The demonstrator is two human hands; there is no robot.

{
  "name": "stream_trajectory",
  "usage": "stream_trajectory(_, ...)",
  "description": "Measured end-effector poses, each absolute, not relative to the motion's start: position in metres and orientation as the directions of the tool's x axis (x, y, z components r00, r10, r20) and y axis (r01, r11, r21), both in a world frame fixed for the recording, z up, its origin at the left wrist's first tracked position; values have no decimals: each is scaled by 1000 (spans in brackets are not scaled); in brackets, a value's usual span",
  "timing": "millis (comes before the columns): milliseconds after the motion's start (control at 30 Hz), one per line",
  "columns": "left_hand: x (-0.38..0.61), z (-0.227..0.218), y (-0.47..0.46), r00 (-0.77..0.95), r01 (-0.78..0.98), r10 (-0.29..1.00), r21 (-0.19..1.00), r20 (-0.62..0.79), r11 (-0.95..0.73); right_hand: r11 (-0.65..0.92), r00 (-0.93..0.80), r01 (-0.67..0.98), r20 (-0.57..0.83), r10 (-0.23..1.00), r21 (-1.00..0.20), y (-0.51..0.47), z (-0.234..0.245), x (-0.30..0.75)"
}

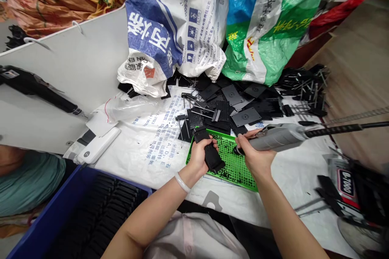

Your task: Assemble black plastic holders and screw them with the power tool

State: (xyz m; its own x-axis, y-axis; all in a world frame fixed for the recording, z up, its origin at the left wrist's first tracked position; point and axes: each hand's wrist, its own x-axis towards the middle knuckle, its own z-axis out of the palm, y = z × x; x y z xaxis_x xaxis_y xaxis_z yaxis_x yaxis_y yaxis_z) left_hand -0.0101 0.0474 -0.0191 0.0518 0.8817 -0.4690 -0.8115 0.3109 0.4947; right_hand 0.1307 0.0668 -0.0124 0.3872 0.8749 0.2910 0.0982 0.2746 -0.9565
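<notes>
A: What do the hands hold?
B: The left hand [200,154] is closed around a black, oblong plastic part [214,160], its thumb laid across. The right hand [257,161] is wrapped around a thick, smooth grey electric screwdriver [275,137] with a black cable [334,130].
A: Where is this part, exactly?
B: Over the left end of a bright green, perforated plastic tray [249,179], near the front edge of the white, wrinkled woven surface [136,147]. Tiny black pieces [228,139] are sprinkled in the tray, too small to identify.
A: And toward the back edge?
B: A heap of flat black plates [245,117] and thin, shiny rods [202,107], partly hidden by a white-and-blue woven sack [200,20] and a glossy green sack [273,54]. Both sacks are cut off above.
A: What else is unclear?
B: The screwdriver's tip is hard to distinguish. The blue plastic crate [54,215], beyond the left front corner, is cut off below, and its black contents [100,206] blend together.
</notes>
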Motion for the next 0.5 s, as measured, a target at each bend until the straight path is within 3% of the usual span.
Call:
stream_trajectory(167, -7, -12, 45, 63, -778, 875, 525, -480, 344, 286, 392, 71, 290, 873, -956, 67, -16, 131)
stream_trajectory(333, 0, -6, 45, 202, -596, 821, 598, -534, 536, 267, 404, 76, 275, 873, -961, 67, -19, 130)
stream_trajectory(500, 1, -5, 44, 161, -575, 857, 659, -490, 485, 282, 401, 51, 278, 873, -958, 67, -12, 130)
